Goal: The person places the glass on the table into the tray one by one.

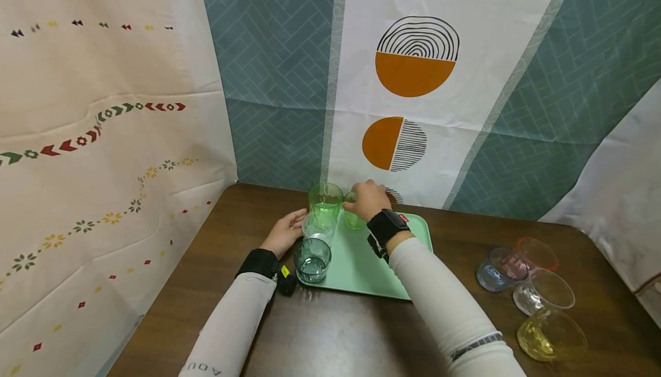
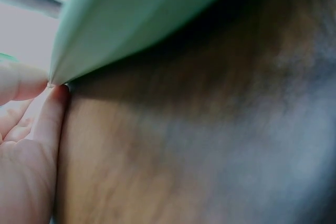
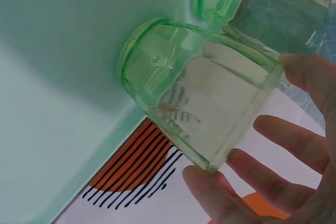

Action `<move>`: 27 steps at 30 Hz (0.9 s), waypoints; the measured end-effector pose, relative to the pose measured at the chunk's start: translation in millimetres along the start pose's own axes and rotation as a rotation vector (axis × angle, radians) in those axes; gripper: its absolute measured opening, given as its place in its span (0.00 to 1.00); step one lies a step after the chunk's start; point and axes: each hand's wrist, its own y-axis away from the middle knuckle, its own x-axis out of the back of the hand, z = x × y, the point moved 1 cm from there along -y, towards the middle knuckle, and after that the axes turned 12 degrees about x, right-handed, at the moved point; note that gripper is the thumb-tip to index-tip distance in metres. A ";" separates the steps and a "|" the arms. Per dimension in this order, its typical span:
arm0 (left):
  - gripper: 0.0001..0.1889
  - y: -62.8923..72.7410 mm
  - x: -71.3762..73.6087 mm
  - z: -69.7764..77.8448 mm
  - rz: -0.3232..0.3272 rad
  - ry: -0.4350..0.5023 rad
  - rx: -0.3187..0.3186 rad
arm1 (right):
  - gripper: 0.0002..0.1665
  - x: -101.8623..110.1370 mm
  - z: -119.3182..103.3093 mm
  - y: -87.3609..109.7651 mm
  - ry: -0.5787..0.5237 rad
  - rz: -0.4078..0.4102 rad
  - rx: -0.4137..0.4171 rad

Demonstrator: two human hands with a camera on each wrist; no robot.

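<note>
A pale green tray (image 1: pixel 369 271) lies on the brown table. Near its back edge, my right hand (image 1: pixel 369 200) holds a green drinking glass (image 3: pixel 157 74) by the rim, fingertips spread around it. The base of that glass is at the tray surface in the right wrist view. A second green glass (image 1: pixel 325 198) stands just left of it. In front of that are a clear glass (image 1: pixel 317 229) and a blue-grey glass (image 1: pixel 312 265), along the tray's left side. My left hand (image 1: pixel 283 233) pinches the tray's left edge between thumb and finger, beside the clear glass.
On the right of the table, a blue glass (image 1: pixel 493 276), a red glass (image 1: pixel 544 251), a clear glass (image 1: pixel 529 299) and a yellow glass (image 1: pixel 539 342) are grouped closely. Patterned cloth (image 1: pixel 279 107) hangs behind the table, and further cloth hangs at both sides.
</note>
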 end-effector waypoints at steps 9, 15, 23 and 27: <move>0.31 0.6 0.1 0.3 0.005 -0.010 0.010 | 0.29 3.5 -5.6 2.5 -0.007 -0.038 -0.025; 0.32 0.6 0.4 1.6 -0.006 -0.008 0.008 | 0.29 3.8 -5.2 3.1 -0.010 -0.034 -0.034; 0.30 15.9 -4.7 15.5 0.016 -0.026 0.019 | 0.29 5.0 -6.7 5.2 -0.014 -0.026 -0.031; 0.30 26.5 -7.8 25.3 0.028 -0.035 0.019 | 0.29 5.2 -6.2 7.0 -0.028 -0.029 -0.034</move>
